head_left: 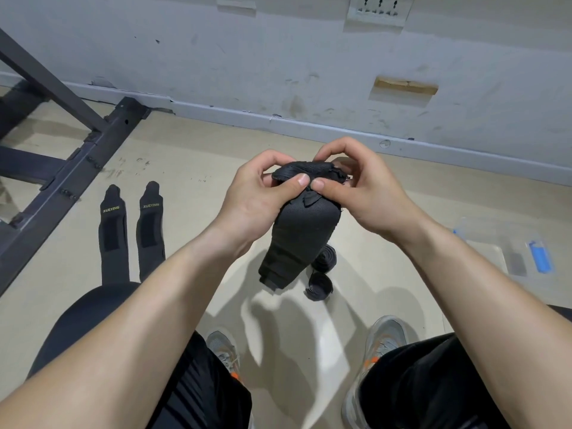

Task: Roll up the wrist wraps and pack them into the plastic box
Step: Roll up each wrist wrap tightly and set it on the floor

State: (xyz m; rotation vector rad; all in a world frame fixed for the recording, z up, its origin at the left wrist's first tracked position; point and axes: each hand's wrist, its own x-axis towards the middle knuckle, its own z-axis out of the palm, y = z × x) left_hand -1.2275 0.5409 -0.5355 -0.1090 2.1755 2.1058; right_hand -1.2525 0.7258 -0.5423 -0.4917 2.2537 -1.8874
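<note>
A black wrist wrap (pixel 297 233) hangs in the air above the floor, its top end partly rolled. My left hand (pixel 257 196) and my right hand (pixel 356 187) both pinch that rolled end, thumbs side by side on it. Two rolled wraps (pixel 322 274) lie on the floor just below the hanging end. Two flat black wraps (pixel 131 233) with yellow lettering lie stretched out at the left. A clear plastic box (pixel 507 252) with blue latches sits on the floor at the right.
A dark metal frame (pixel 71 156) stands at the left against a grey wall (pixel 278 57). My knees and grey shoes (pixel 383 339) fill the bottom of the view, and a black seat (pixel 80 320) shows at lower left.
</note>
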